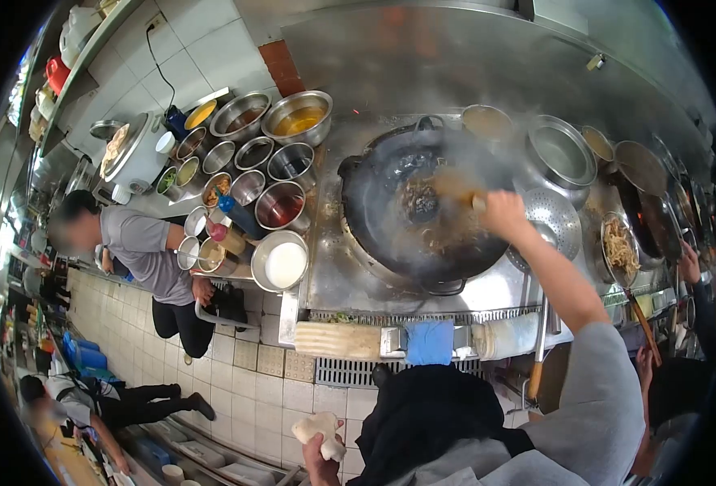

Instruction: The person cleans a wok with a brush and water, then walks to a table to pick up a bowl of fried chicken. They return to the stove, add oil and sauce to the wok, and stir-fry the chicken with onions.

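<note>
My right hand [502, 215] is closed on the handle of a tan wok brush [455, 186], its head blurred by motion and steam. The brush is over a large black wok [382, 235] on the steel stove. Dark liquid and some brownish bits show in the wok's middle, partly hidden by steam. Low at my left side, away from the stove, my left hand [321, 463] grips a bunched white cloth [319, 429]. A perforated strainer [564, 231] with a wooden handle lies just right of the wok, under my right forearm.
Left of the wok stand several steel bowls and pots, including one of white liquid [283, 263] and one of yellow liquid [299, 117]. Folded cloths [429, 342] lie along the stove's front. A seated person [139, 243] is at left; another's hand [688, 263] is at far right.
</note>
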`<state>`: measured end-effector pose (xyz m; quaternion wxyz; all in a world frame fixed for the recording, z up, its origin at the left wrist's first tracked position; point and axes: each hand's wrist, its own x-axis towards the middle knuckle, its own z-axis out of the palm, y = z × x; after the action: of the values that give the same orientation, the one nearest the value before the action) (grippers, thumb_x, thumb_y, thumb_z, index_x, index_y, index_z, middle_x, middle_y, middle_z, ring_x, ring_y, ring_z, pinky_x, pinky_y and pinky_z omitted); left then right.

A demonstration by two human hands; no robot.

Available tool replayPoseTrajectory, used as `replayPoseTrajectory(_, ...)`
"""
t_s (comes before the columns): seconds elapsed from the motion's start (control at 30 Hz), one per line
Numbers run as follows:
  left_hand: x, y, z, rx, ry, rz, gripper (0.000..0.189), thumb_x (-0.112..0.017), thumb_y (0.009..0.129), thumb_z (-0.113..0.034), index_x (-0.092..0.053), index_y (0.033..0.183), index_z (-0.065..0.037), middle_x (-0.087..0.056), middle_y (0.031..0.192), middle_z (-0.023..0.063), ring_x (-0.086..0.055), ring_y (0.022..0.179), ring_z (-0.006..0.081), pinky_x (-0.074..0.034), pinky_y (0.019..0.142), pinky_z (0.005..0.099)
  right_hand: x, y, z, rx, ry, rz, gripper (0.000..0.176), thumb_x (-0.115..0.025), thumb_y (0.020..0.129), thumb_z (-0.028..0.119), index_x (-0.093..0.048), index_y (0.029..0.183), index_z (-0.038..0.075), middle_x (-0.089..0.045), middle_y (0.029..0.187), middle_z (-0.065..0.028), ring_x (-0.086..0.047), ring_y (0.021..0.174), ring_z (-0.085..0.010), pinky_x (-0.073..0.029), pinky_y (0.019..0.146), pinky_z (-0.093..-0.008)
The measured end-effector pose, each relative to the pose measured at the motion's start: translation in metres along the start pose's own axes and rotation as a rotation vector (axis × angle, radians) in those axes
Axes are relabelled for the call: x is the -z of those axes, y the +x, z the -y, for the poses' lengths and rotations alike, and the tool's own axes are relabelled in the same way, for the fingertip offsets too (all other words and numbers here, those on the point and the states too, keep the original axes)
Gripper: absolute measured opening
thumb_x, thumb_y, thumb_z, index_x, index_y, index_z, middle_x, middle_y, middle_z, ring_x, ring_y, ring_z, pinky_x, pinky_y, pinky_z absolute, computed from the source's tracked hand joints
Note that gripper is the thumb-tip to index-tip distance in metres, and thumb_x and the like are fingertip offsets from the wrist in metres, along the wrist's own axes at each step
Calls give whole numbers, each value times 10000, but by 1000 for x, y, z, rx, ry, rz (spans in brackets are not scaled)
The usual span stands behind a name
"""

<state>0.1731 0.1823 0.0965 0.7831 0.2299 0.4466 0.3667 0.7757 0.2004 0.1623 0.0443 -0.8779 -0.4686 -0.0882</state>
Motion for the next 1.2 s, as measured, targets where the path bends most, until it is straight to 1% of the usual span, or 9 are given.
replayPoseTrajectory(0.13, -15, 19, 0, 35, 86, 66, 618, -591, 786, -189, -365, 1330, -7, -554, 1164, 229, -628, 1004, 360, -547, 608, 353, -61, 60, 24, -232, 235, -130, 212, -632, 774, 303, -693, 906, 149, -689, 787, -149, -677, 728, -346, -534, 644, -462)
replayPoseTrajectory(0.33, -7, 11, 8, 32, 31, 66, 630, -581, 785, -178, -348, 1348, -17, -555, 1158, 236, -634, 981, 366, -552, 613, 345, 17, -55, 38, 84, 53, 166, 321, -622, 766, 253, -637, 1084, 214, -673, 743, -144, -682, 736, -330, -539, 649, -447)
replayPoseTrajectory(0.47, -18, -3, 10, 16, -8, -5, 636, -587, 786, -182, -342, 1354, -36, -555, 1158, 243, -642, 941, 354, -557, 614, 342, -9, 5, -35, 2, -118, 86, 202, -625, 771, 291, -699, 897, 152, -681, 755, -156, -686, 750, -331, -541, 666, -440)
replayPoseTrajectory(0.6, -24, 21, 12, 96, 77, 137, 632, -595, 783, -182, -350, 1346, -33, -556, 1156, 250, -642, 931, 339, -557, 614, 343, -45, 68, 10, -234, 276, -53, 263, -617, 765, 314, -680, 801, 62, -683, 805, -192, -675, 770, -367, -533, 689, -462)
replayPoseTrajectory(0.73, -32, 24, 9, 67, 63, 132, 639, -609, 777, -181, -355, 1348, -45, -545, 1177, 236, -633, 962, 352, -558, 618, 345, -22, -17, 53, 41, 249, 92, 377, -651, 752, 284, -653, 1114, 179, -693, 864, -156, -676, 826, -341, -535, 720, -453)
replayPoseTrajectory(0.87, -6, 9, 18, 25, -35, 51, 650, -619, 772, -176, -355, 1354, -60, -529, 1206, 216, -622, 991, 371, -560, 632, 345, 33, -50, 17, 50, -88, 282, 215, -606, 759, 203, -691, 952, 160, -698, 830, -135, -695, 778, -309, -542, 682, -414)
replayPoseTrajectory(0.93, -5, 7, 17, 23, -39, 45, 648, -618, 772, -172, -357, 1354, -60, -525, 1213, 213, -620, 996, 373, -560, 640, 343, 12, -5, -20, -24, -180, 62, 191, -611, 765, 210, -704, 904, 118, -705, 858, -131, -699, 788, -296, -546, 684, -385)
replayPoseTrajectory(1.07, -7, 31, 16, 98, 53, 153, 638, -609, 774, -161, -363, 1350, -43, -532, 1209, 215, -624, 998, 361, -559, 652, 339, -8, 67, 26, -271, 118, 87, 201, -625, 765, 230, -700, 881, 84, -697, 846, -159, -686, 795, -351, -548, 724, -435)
replayPoseTrajectory(1.2, -44, 28, 6, 39, 93, 156, 635, -609, 772, -155, -371, 1344, -18, -552, 1183, 223, -636, 988, 345, -556, 643, 335, -28, -16, 81, 1, 337, 0, 306, -635, 756, 255, -655, 1034, 130, -689, 860, -176, -677, 821, -364, -540, 731, -467)
